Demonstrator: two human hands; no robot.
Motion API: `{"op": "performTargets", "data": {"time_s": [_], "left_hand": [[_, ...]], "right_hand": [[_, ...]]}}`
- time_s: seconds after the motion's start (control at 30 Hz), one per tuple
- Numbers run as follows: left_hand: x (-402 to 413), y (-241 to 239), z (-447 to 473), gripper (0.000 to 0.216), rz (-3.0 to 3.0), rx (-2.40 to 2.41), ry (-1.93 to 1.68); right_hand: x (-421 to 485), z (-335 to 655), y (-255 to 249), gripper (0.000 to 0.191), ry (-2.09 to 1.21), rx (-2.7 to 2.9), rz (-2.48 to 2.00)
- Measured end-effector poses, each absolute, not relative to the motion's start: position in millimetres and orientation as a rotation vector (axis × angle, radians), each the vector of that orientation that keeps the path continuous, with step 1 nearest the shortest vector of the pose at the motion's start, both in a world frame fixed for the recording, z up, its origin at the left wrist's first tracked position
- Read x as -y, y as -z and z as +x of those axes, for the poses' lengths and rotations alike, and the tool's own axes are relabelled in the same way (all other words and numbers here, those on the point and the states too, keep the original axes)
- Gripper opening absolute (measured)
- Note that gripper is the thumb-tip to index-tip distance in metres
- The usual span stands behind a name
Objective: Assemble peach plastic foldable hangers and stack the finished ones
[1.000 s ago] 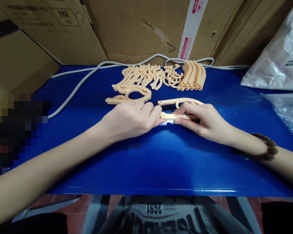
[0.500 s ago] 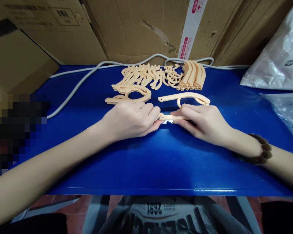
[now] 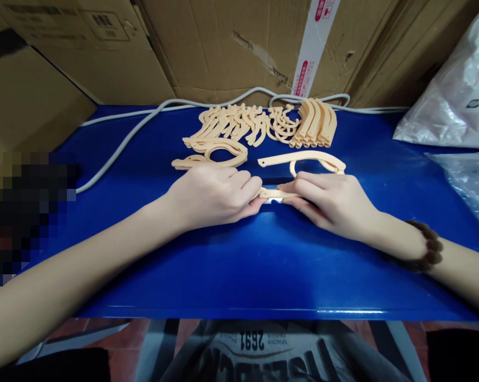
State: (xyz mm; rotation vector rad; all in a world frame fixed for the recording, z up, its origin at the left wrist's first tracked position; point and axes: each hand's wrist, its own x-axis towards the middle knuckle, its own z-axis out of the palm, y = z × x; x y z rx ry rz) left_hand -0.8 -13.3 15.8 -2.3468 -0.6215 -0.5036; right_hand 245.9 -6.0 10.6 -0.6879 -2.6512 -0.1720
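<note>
My left hand and my right hand meet at the middle of the blue table, both closed on one slim peach plastic piece lying low over the surface. Just behind my right hand lies a curved peach hanger part. Two more curved parts sit behind my left hand. A row of several peach hooks and arms lines the back of the table. A dark bead bracelet circles my right wrist.
Cardboard boxes wall off the back and left. A white cable runs along the table's rear and off the left side. Clear plastic bags lie at the right. A blurred patch covers the left edge.
My right hand has slid a little toward me, uncovering more of the curved hanger part behind it. The peach piece between my hands shows shorter. My left hand has hardly moved.
</note>
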Motion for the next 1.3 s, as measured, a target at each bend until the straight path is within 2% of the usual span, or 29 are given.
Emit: {"op": "performTargets", "data": {"time_s": [0.3, 0.6, 0.83, 1.3], "left_hand": [[13.3, -14.6, -0.1, 0.031, -2.376, 0.625, 0.547], [11.4, -10.3, -2.4, 0.034, -2.546, 0.556, 0.443], [20.2, -14.1, 8.0, 0.032, -2.356, 0.820, 0.444], [20.2, -13.0, 5.6, 0.031, -2.299, 1.004, 0.494]], "right_hand": [[3.9, 246.4, -10.0, 0.023, 0.151, 2.654, -0.674], [1.3, 245.0, -9.4, 0.026, 0.321, 2.683, -0.580], [-4.3, 246.9, -8.9, 0.022, 0.178, 2.613, -0.667], [0.3, 248.2, -10.6, 0.018, 0.216, 2.430, -0.846]]}}
